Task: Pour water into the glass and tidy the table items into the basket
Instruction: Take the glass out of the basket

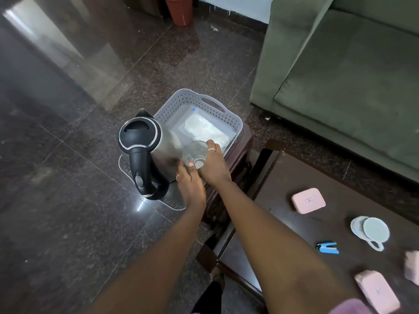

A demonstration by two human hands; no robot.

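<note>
A: Fingers first. Right hand (212, 165): fingers wrapped over the rim and side of the clear glass (195, 154), gripping it. Left hand (189, 183): thumb pressed at the glass's near side, other fingers hidden behind it; can't tell if they close on the glass or only steady it.

B: Where is the glass?

A: Low in the near corner of the grey basket (199, 114), just beside the kettle (145, 150). Looks empty, though blur makes that uncertain. Two hands probably because clear glass is slippery and the kettle crowds it.

B: Kettle?

A: Steel body, black lid and handle, upright, lid closed, standing in the basket's left end. Nobody holds it. A white packet (204, 130) lies flat on the basket floor behind the glass.

B: So pouring not begun?

A: My reading: the glass is being lifted out or set in; the pour is yet to come.

B: Surface, room?

A: Basket sits on a small dark wooden stand. To the right, the dark desk (294, 177) carries a pink case (308, 200), white cup (371, 231), blue stapler (327, 248), and more pink items at the edge, all untidied. Polished dark stone floor, green sofa (340, 64) beyond, terracotta pot (179, 10) by the wall.
</note>
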